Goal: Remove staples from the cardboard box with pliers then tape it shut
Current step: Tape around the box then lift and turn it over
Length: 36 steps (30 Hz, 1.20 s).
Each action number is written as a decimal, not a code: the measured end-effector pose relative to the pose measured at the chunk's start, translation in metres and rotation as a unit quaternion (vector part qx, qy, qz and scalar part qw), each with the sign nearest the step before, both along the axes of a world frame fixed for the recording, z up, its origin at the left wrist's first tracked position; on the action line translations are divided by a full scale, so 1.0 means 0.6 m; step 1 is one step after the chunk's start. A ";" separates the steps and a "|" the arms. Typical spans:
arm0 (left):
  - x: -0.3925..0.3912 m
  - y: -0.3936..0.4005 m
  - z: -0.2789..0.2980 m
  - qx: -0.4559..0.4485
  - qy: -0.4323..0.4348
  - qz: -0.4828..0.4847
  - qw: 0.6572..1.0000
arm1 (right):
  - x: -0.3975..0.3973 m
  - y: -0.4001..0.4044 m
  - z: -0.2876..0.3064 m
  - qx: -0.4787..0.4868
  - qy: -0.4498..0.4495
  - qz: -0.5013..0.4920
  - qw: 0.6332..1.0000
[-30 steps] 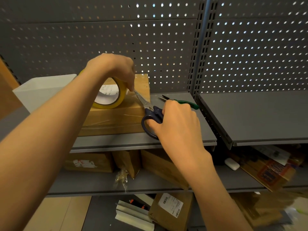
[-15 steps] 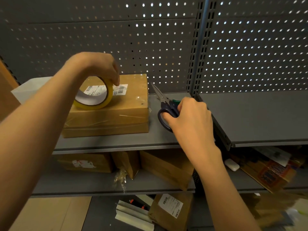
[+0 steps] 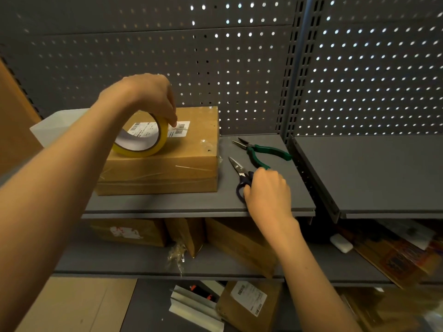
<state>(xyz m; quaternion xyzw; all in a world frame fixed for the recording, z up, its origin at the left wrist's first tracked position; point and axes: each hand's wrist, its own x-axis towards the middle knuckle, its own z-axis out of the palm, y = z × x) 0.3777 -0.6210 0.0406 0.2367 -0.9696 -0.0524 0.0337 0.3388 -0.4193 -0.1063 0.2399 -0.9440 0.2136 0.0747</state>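
A closed cardboard box (image 3: pixel 182 161) with clear tape across its front sits on the grey shelf (image 3: pixel 191 202). My left hand (image 3: pixel 146 97) grips a yellow tape roll (image 3: pixel 143 140) that stands on edge on the box top, beside a white label. To the right of the box, blue-handled scissors (image 3: pixel 241 174) lie on the shelf with their blades shut. My right hand (image 3: pixel 267 192) holds the scissors' handles low over the shelf. Green-handled pliers (image 3: pixel 262 152) lie just behind the scissors, untouched.
A perforated grey back panel (image 3: pixel 239 68) rises behind the shelf. A second shelf (image 3: pixel 371 173) adjoins on the right. Below are several cardboard boxes (image 3: pixel 235 245), a white bar (image 3: pixel 341 243) and loose packaging. A white container (image 3: pixel 55 125) stands left of the box.
My right hand drew the scissors away from the tape and lowered them onto the shelf in front of the pliers. My left hand shifted the roll back onto the box top.
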 end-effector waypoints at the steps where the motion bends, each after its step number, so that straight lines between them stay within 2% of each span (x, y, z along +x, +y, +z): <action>1: 0.000 -0.001 0.000 -0.004 -0.003 0.008 1.000 | -0.001 0.000 0.000 0.009 0.004 0.007 1.000; 8: 0.006 -0.004 0.003 -0.060 -0.041 0.069 0.995 | -0.011 0.006 0.012 -0.002 0.030 0.038 0.999; 18: 0.068 -0.030 0.025 0.006 -0.007 0.106 0.994 | -0.027 -0.001 0.072 -0.142 0.101 0.135 0.975; 24: 0.144 -0.049 0.023 0.050 0.095 0.079 0.991 | -0.023 -0.038 0.108 -0.239 0.093 0.206 0.944; 28: 0.218 -0.062 0.013 0.058 0.239 0.070 0.967 | -0.011 -0.061 0.117 -0.290 0.085 0.255 0.919; 31: 0.256 -0.085 -0.012 0.018 0.310 0.088 0.947 | 0.003 -0.077 0.120 -0.316 0.072 0.286 0.902; 34: 0.276 -0.124 -0.058 -0.056 0.332 0.149 0.930 | 0.018 -0.094 0.119 -0.305 0.070 0.313 0.897; 36: 0.288 -0.146 -0.092 -0.059 0.347 0.186 0.917 | 0.027 -0.103 0.117 -0.297 0.073 0.327 0.894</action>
